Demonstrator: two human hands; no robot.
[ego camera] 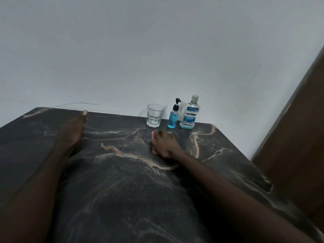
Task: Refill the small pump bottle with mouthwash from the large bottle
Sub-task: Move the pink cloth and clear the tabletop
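Observation:
A large clear mouthwash bottle [189,113] with a blue label and a cap on stands upright at the table's far edge; only a little blue liquid shows at its bottom. Just left of it stands the small pump bottle [173,115], full of blue liquid, its black pump head on. My right hand [164,143] rests on the table in front of both bottles, fingers curled, holding nothing that I can make out. My left hand [74,128] lies edge-on at the far left, fingers stretched out, empty and well away from the bottles.
An empty clear drinking glass [155,115] stands left of the pump bottle. The dark marble-patterned table [122,190] meets a pale wall at the back. A brown wooden panel [294,137] rises along the right side.

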